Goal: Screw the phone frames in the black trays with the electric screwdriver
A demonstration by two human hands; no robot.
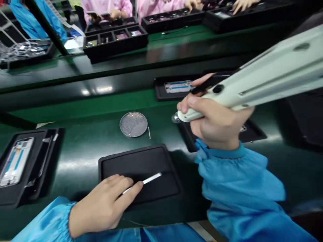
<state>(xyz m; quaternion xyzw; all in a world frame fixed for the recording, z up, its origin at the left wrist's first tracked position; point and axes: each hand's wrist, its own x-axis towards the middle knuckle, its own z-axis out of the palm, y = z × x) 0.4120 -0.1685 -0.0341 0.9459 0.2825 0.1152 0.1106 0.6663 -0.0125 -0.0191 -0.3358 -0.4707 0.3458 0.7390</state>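
Note:
My left hand (106,205) rests on a black tray (141,168) near the bench's front edge, its fingers pinched on thin silver tweezers (150,180) that point right across the tray. My right hand (217,122) is raised over a second black tray (252,132) and is wrapped round a pale electric screwdriver (252,84), whose tip points left and down. A round perforated metal dish (133,124) lies between the two hands, a little beyond the near tray.
A black tray with a phone frame (16,161) sits at the left edge, another (176,88) lies further back on the green belt. Stacked black trays (116,38) stand at the far side, where people in pink sleeves (106,8) work.

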